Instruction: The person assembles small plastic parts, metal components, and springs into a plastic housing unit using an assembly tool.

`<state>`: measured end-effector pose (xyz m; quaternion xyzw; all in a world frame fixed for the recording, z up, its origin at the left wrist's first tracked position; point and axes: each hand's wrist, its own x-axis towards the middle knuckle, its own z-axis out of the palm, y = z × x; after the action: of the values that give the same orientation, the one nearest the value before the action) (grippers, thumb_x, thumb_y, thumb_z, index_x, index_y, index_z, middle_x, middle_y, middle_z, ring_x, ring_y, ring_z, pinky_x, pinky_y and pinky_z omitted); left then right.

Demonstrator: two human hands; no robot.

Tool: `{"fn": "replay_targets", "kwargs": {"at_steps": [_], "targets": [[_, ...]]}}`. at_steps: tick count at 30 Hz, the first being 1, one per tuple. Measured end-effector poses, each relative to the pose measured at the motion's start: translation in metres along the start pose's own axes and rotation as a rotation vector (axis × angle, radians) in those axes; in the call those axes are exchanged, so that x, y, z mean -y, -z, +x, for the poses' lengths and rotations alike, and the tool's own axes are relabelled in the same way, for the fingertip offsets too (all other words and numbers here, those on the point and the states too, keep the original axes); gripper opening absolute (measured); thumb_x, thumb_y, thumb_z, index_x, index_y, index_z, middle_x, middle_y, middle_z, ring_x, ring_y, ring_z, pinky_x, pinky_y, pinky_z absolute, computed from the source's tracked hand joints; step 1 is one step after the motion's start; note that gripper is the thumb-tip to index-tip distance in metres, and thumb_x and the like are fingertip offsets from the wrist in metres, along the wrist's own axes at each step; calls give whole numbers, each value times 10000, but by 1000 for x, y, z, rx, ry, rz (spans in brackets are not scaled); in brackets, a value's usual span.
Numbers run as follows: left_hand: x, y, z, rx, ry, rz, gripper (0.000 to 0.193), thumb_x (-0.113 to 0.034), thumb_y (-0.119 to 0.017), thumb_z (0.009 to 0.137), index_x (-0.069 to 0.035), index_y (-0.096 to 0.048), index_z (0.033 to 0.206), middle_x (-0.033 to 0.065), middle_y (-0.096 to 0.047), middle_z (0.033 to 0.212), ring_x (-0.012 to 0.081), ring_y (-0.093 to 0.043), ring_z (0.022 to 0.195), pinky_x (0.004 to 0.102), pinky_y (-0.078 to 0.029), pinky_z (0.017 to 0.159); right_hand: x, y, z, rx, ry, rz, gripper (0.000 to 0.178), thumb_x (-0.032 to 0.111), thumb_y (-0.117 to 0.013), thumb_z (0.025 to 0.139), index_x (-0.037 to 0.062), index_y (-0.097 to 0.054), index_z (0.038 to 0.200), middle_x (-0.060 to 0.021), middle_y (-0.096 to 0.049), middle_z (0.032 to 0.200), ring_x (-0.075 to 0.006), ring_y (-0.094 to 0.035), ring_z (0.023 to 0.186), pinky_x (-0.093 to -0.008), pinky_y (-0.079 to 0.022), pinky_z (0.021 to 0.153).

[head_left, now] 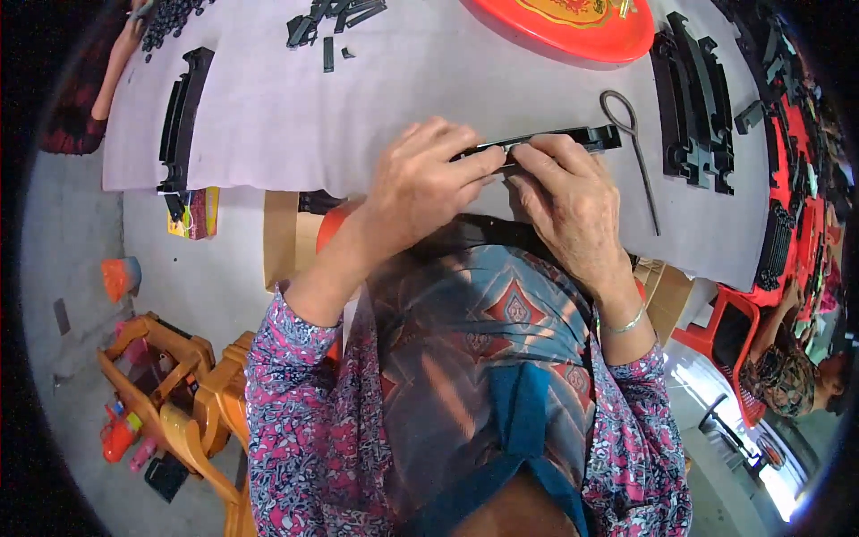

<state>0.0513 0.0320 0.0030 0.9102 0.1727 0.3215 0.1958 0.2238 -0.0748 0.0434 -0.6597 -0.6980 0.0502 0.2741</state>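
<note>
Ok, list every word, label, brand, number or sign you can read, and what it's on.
No text reads clearly here.
Red tray: gold emblem and marks, too small and cut off to read.
Yellow-and-pink package at left: any print is too small to read.
Black strip: no lettering visible.

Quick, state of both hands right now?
Left hand: closed, holding the long black part.
Right hand: closed on the same part; whether it pinches anything smaller cannot be told.
</note>
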Motion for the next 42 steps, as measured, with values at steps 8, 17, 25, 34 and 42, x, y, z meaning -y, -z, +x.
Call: {"fn": "replay_targets", "kwargs": {"at_steps": [8, 17, 25, 34, 42], "targets": [[2, 3, 1, 20, -27, -9, 247, -81, -749, 751, -84, -726, 997, 59, -684, 974, 252, -628, 866, 364, -496, 749, -5, -5, 0, -27, 49, -13, 196, 94, -700, 804, 92, -671, 997, -31, -637, 991, -219, -623, 871, -359, -453, 758], [10, 6, 4, 80, -81, -104, 270, -47, -761, 746, -46, -710, 1011, 91, -673, 968, 287, -619, 848, 384, -512, 734, -10, -5, 5, -14, 94, -17, 104, 98, -689, 806, 98, -665, 907, -32, -606, 880, -239, -615, 798, -370, -455, 713], [11, 10, 12, 109, -166, -58, 269, -87, -759, 739, -71, -684, 997, 73, -599, 873, 279, -594, 823, 378, -517, 714, -14, -3, 7, 6, 135, -46, 61, 126, -669, 821, 94, -639, 863, -57, -559, 821, -267, -603, 754, -407, -464, 675], [5, 9, 2, 122, -105, -51, 283, -65, -749, 751, -47, -689, 1027, 96, -635, 936, 295, -604, 840, 389, -505, 726, -17, -3, 0, -47, 91, 183, 143, 103, -683, 827, 55, -665, 961, -94, -592, 849, -303, -630, 796, -422, -499, 699], [0, 12, 6, 123, -52, -37, 277, -83, -750, 753, -58, -684, 1021, 91, -615, 987, 299, -604, 887, 415, -482, 764, -63, 49, -14, -278, -328, 59, 176, 67, -685, 848, 25, -683, 1018, -139, -636, 878, -267, -653, 729, -356, -520, 657]]}}
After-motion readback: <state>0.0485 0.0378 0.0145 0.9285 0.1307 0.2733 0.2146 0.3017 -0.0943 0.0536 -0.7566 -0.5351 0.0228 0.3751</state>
